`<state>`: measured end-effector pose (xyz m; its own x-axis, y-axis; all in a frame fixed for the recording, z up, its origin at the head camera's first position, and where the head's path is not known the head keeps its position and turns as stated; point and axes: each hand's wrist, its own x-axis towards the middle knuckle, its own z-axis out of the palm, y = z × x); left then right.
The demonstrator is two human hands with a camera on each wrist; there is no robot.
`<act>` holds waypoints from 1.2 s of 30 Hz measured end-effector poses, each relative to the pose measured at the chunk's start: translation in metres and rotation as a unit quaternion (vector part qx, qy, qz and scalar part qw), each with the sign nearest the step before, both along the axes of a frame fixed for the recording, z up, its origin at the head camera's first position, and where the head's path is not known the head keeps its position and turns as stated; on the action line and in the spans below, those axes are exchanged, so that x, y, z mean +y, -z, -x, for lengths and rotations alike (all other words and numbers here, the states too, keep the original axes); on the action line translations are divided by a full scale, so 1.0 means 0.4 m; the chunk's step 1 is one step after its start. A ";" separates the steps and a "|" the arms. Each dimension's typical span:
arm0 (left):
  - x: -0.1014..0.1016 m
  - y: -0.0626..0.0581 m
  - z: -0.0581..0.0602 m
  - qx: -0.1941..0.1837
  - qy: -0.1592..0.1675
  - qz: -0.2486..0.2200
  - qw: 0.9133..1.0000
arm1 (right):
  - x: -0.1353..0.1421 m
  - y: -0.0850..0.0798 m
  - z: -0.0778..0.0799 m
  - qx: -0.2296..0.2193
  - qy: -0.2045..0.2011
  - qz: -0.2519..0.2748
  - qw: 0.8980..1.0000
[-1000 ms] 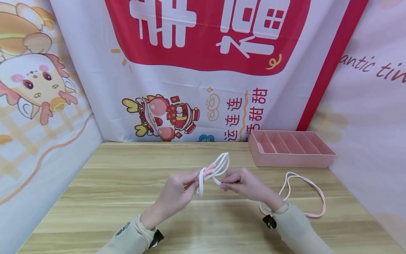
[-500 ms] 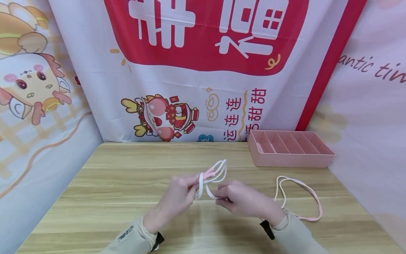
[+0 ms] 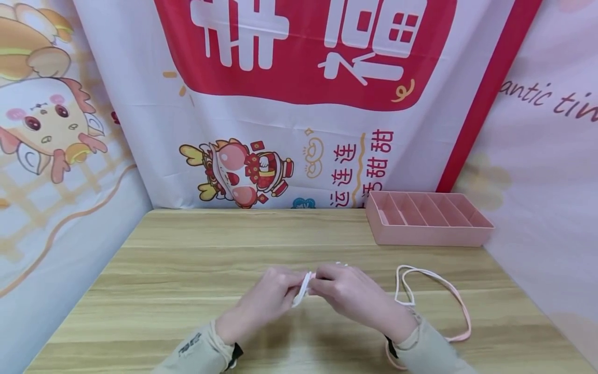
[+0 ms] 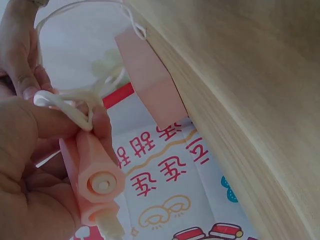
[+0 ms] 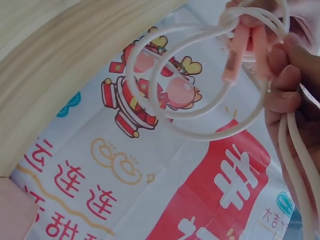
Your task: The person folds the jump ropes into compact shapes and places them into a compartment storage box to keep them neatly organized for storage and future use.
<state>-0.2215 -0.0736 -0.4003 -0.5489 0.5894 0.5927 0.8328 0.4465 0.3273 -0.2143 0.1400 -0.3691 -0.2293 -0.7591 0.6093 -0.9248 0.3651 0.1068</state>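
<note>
The left hand [image 3: 268, 296] grips two pink handles [image 4: 95, 155] of a jump rope side by side, seen end-on in the left wrist view. White rope wraps round the handles [image 3: 302, 291] between the two hands. Close beside it, the right hand [image 3: 355, 296] pinches rope strands, two of which hang down from its fingers in the right wrist view. There, large white loops [image 5: 134, 80] spread out beyond the handles. A loose length of rope [image 3: 462, 311], white turning pink, trails on the table past the right forearm. The right fingertips are partly hidden in the head view.
A pink box with several compartments [image 3: 430, 236] stands at the back right of the wooden table [image 3: 196, 244]. Printed cloth [image 3: 303, 114] hangs behind the table and along both sides. Dark straps show at both sleeve cuffs.
The right hand has drawn back with its strand, then come up against the left hand at the wrapped handles. Both hands sit lower, and the trailing rope has shifted nearer on the table.
</note>
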 end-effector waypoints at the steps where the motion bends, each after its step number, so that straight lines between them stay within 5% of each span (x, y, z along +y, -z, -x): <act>1: -0.004 -0.004 0.002 -0.007 0.008 0.002 1.000 | -0.001 0.001 0.002 0.013 -0.001 0.007 1.000; 6: -0.024 -0.022 0.009 -0.040 0.017 0.029 0.999 | -0.003 0.004 0.007 0.039 -0.005 0.022 0.999; 12: -0.029 -0.024 0.012 -0.008 0.027 0.077 0.997 | 0.001 0.011 0.011 0.041 0.011 0.012 0.999; 16: -0.031 -0.018 0.020 -0.070 0.076 0.062 0.993 | 0.005 0.011 0.012 0.039 0.012 0.003 0.999; 20: -0.035 -0.015 0.024 -0.191 0.133 0.035 0.972 | 0.009 0.006 0.012 0.028 0.003 -0.003 1.000; 24: -0.039 -0.016 0.018 -0.293 0.149 0.009 0.944 | 0.010 0.004 0.016 0.021 -0.010 -0.005 1.000; 31: -0.038 -0.014 0.010 -0.370 0.156 -0.009 0.916 | 0.011 0.009 0.021 0.022 -0.016 -0.002 1.000; 33: -0.037 -0.013 0.011 -0.368 0.158 0.000 0.916 | 0.011 0.010 0.022 0.024 -0.015 -0.001 1.000; 36: -0.027 -0.009 0.012 -0.335 0.144 0.009 0.931 | 0.012 0.012 0.023 0.027 -0.011 -0.002 1.000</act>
<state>-0.2263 -0.0846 -0.3966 -0.6098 0.7760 0.1615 0.5299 0.2475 0.8111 -0.2235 0.1447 -0.3741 -0.1798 -0.7657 0.6176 -0.9255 0.3445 0.1577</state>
